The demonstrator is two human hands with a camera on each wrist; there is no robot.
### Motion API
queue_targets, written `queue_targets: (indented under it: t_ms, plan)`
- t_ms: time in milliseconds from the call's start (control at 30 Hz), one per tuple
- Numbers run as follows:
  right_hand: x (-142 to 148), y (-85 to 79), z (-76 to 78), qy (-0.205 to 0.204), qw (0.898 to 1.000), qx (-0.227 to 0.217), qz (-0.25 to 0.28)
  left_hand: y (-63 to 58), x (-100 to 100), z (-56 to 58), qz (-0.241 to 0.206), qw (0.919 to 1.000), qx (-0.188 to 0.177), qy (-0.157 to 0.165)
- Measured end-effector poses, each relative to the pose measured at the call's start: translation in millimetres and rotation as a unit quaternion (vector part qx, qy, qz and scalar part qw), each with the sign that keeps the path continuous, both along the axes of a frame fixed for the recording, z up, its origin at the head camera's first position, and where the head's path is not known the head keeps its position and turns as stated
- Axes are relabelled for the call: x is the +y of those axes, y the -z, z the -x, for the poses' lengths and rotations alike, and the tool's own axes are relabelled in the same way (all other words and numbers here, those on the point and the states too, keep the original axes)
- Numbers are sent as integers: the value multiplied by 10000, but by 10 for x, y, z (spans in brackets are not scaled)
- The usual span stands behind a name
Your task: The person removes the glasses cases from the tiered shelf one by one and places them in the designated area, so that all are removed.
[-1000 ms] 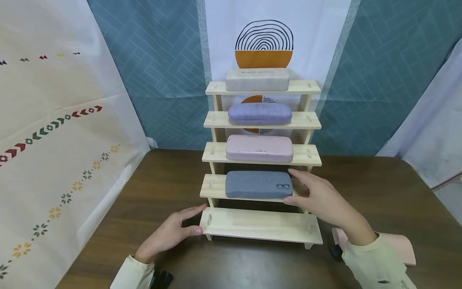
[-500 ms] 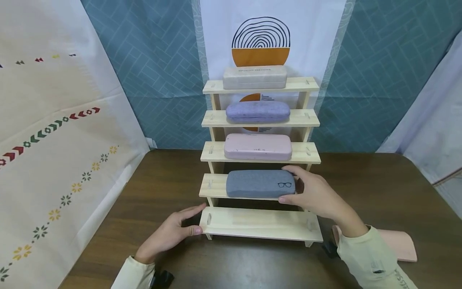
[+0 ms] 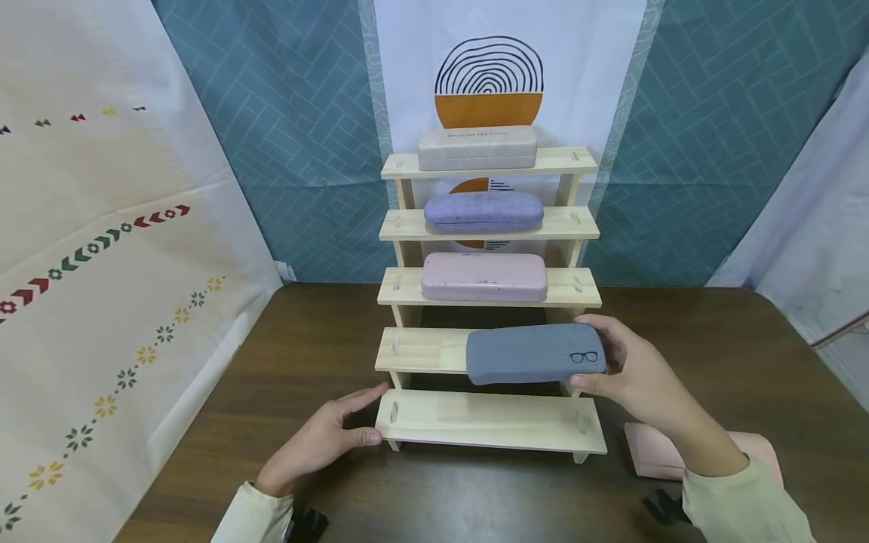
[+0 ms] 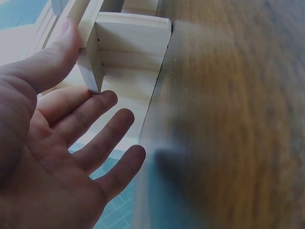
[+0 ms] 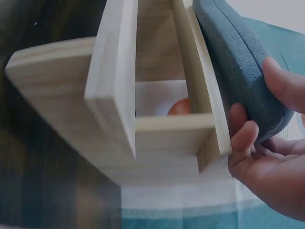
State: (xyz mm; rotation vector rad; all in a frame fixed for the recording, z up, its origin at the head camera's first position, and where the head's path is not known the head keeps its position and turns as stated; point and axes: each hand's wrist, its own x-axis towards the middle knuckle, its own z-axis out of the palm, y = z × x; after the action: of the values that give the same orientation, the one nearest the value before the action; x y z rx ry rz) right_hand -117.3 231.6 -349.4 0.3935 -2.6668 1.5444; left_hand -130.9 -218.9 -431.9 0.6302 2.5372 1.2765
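My right hand (image 3: 641,373) grips the right end of a blue-grey glasses case (image 3: 523,354) printed with a small pair of spectacles. That case sits over the right part of the second-lowest shelf of a stepped wooden rack (image 3: 414,351). In the right wrist view the thumb lies on one side of the blue-grey case (image 5: 243,67) and the fingers curl at the other. At the rack's lower left corner, my left hand (image 3: 326,437) touches the end of the lowest shelf. The left wrist view shows its fingers (image 4: 107,138) spread and mostly straight against the rack's edge.
Higher shelves carry a pink glasses case (image 3: 484,277), a purple one (image 3: 483,212) and a pale grey one (image 3: 477,148). A light pink case (image 3: 658,452) lies on the brown table (image 3: 441,505), partly behind my right forearm. Cloth hangs behind and at the sides.
My right hand has taken hold of the blue-grey glasses case and shifted it to the right along its shelf. The left hand stays at the rack's corner.
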Motion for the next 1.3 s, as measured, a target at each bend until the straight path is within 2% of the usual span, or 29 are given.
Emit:
queue_targets:
  t_ms: [167,267,433,533,700,800,933,1033,1133,1233,1300]
  plan:
    - [236,80,-83,-18,9994,27,358,-6,15,4,69,9999,-50,-55]
    - [380,150,-117,-209,9963,-13,836,-6,14,3,93,9999,-55,-74]
    - [610,260,-134,-627,9823,-233,1748,-8,-4,-6,94,9999,-38,-75]
    - [724,295,-131,-774,9744,-312,2089,-12,-10,-16,107,9999,0,-87]
    - [936,315,-164,-836,9702,-348,2246,-14,17,-27,224,9996,150,-106]
    - [1119,344,-237,-734,9755,-325,2048,-8,36,-27,238,9993,282,-44]
    - [1419,413,-384,-239,9935,-331,1065,-2,58,-16,240,9987,441,58]
    - [1631,479,-450,-45,9972,-368,649,-8,55,-11,279,9984,494,70]
    - [1803,561,-445,-84,9933,-427,1072,-16,49,-14,313,9983,488,41]
    - [1947,640,-405,-131,9838,-397,1744,-19,50,-19,364,9983,465,24]
    - [2033,697,-390,-85,9814,-276,1897,-22,61,-20,371,9984,425,-4]
